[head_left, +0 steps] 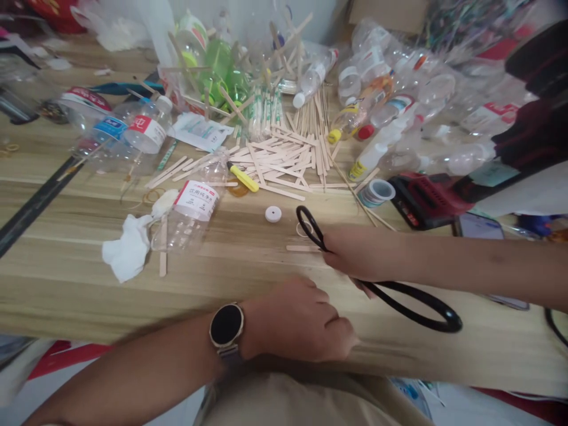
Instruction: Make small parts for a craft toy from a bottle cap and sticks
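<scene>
My right hand (pixel 359 248) is closed around a looped black cord (pixel 417 305); one loop sticks out at each side of the hand, above the table. Below and left of it, my left hand (pixel 297 322) has its fingers curled in, near the table's front edge. The inside of that hand is hidden from me. A wooden stick (pixel 304 248) and a thin ring (pixel 304 229) lie just beyond my right hand. Past my left hand are a round white plastic piece with a small hole (pixel 273 214) and a clear plastic bottle with a red-and-white label (pixel 195 201).
Many craft sticks (pixel 279 160) are heaped mid-table beside a yellow cutter knife (pixel 244 177). Clear bottles (pixel 399 89) pile up at back right. A red-and-black power tool (pixel 435 198), a tape roll (pixel 377 192) and a phone (pixel 479 226) are on the right. Crumpled tissue (pixel 126 248) lies left.
</scene>
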Demonstrator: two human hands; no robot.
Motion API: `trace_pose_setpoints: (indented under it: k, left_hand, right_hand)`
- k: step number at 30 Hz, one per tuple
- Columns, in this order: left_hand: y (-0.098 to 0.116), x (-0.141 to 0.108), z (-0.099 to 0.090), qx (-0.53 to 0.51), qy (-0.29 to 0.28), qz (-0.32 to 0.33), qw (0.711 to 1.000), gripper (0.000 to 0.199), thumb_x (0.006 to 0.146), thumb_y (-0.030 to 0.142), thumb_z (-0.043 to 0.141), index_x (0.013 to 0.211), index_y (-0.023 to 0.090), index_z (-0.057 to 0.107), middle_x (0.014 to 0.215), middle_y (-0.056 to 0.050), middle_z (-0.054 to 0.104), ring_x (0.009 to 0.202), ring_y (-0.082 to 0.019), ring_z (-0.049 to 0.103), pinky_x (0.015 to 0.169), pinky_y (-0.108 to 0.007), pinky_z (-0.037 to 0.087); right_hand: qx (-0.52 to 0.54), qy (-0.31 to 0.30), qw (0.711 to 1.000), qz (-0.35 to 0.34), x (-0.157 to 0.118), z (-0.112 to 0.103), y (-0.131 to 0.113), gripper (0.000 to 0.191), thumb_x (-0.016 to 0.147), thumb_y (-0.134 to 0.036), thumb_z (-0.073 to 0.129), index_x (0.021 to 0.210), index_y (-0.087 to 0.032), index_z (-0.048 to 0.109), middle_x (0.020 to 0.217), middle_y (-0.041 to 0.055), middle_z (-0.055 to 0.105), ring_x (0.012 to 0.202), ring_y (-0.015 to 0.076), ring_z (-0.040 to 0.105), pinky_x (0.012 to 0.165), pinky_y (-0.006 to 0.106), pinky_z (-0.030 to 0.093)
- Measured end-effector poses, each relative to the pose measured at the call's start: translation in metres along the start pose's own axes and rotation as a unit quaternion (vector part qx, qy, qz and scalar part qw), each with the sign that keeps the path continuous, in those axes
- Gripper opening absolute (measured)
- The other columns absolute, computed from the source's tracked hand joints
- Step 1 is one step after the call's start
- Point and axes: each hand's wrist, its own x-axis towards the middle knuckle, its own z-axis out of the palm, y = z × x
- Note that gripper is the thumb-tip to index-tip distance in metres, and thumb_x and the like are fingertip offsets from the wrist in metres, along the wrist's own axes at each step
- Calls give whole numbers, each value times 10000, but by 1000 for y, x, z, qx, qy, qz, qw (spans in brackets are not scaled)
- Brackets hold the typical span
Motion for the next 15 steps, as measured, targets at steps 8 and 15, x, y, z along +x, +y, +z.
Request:
trace_pose_setpoints:
  k: [8, 15]
  left_hand:
    - [-22, 10, -31, 20, 73, -246, 966, 293, 985, 213, 394, 765, 162, 581, 757, -47, 638, 743, -170, 559, 711, -310, 449]
    - [-29, 13, -33, -83, 13, -348, 934, 270, 1012, 258, 356, 1095, 145, 587, 1041, -85, 684, 973, -213, 627, 858, -364, 503]
  right_hand:
    - [-6, 237, 968, -78, -18, 51, 38, 291, 952, -272, 439, 704, -198, 574, 491, -9, 614, 394, 137, 563, 405, 238, 269]
    - [-294, 494, 807, -140, -39, 61, 44, 267, 722, 22, 424, 805, -192, 560, 538, -18, 579, 399, 188, 559, 462, 306, 246]
